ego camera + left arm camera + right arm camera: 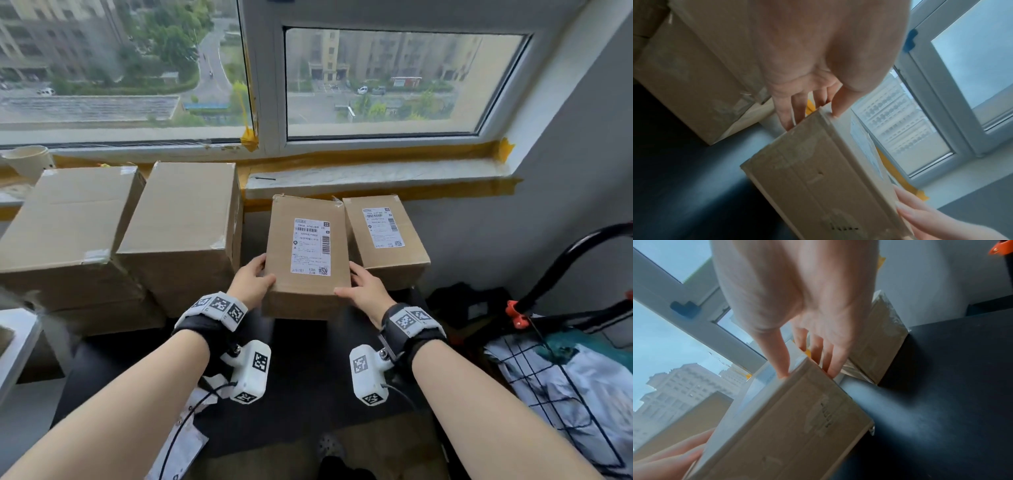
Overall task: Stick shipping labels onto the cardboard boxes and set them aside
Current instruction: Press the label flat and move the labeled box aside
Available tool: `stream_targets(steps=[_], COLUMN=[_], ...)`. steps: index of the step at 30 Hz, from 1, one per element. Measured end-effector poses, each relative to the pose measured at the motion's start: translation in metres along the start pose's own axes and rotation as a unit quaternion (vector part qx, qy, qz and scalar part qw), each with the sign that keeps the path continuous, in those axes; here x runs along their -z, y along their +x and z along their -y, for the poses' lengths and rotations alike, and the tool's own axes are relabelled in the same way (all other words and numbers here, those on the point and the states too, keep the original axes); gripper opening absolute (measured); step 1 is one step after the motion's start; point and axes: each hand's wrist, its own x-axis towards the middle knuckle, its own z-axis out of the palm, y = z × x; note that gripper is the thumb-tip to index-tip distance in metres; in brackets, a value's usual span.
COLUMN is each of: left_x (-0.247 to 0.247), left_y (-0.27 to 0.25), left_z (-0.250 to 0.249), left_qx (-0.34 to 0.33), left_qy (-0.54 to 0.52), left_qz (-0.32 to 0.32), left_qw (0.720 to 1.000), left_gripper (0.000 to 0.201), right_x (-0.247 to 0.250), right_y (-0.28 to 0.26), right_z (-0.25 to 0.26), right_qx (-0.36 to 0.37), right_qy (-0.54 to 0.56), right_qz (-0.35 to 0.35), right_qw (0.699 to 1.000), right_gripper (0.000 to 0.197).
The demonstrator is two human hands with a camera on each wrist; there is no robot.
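Observation:
I hold a small cardboard box [306, 260] with a white shipping label [311, 246] on its top, between both hands above the dark table. My left hand [251, 279] grips its left near corner, thumb on top and fingers down the side. My right hand [363, 286] grips the right near corner the same way. In the left wrist view the left hand [813, 107] clasps the box [818, 170] at its edge. The right wrist view shows my right hand [807, 363] on the box [789, 418]. A second labelled box [385, 240] stands just to the right.
Two large unlabelled cardboard boxes [65, 233] [185, 229] stand on the left against the window sill [376, 176]. A black wire cart [565, 342] with bags is at the right. Loose paper sheets [185, 431] lie near the front of the dark table [301, 377].

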Motion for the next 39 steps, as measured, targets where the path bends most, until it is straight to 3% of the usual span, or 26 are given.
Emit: stream_targets(steps=[9, 15, 20, 27, 32, 37, 39], left_x=[0.003, -0.046, -0.094, -0.133, -0.146, -0.15, -0.147], left_y=[0.001, 0.017, 0.035, 0.057, 0.058, 0.053, 0.052], left_z=[-0.079, -0.12, -0.129, -0.128, -0.126, -0.134, -0.138], left_qx=[-0.034, -0.04, -0.012, 0.02, -0.006, -0.053, -0.067], left_qy=[-0.178, -0.197, -0.204, -0.198, -0.196, -0.105, -0.018], left_qz=[0.016, 0.093, 0.088, 0.086, 0.057, 0.033, 0.033], left_qw=[0.983, 0.975, 0.975, 0.976, 0.979, 0.992, 0.997], left_gripper=[0.056, 0.065, 0.067, 0.067, 0.065, 0.062, 0.062], right_x=[0.045, 0.118, 0.166, 0.198, 0.206, 0.208, 0.207], right_y=[-0.006, 0.008, 0.023, 0.048, 0.059, 0.06, 0.057], right_z=[0.073, 0.09, 0.089, 0.086, 0.089, 0.092, 0.095], right_qx=[0.084, 0.074, 0.048, 0.035, 0.037, 0.05, 0.058], right_qy=[0.034, 0.021, -0.011, -0.06, -0.093, -0.146, -0.184], right_qz=[-0.058, -0.1, -0.096, -0.072, -0.048, -0.032, -0.028], right_qw=[0.994, 0.992, 0.994, 0.995, 0.994, 0.988, 0.981], right_gripper=[0.066, 0.06, 0.061, 0.062, 0.062, 0.056, 0.053])
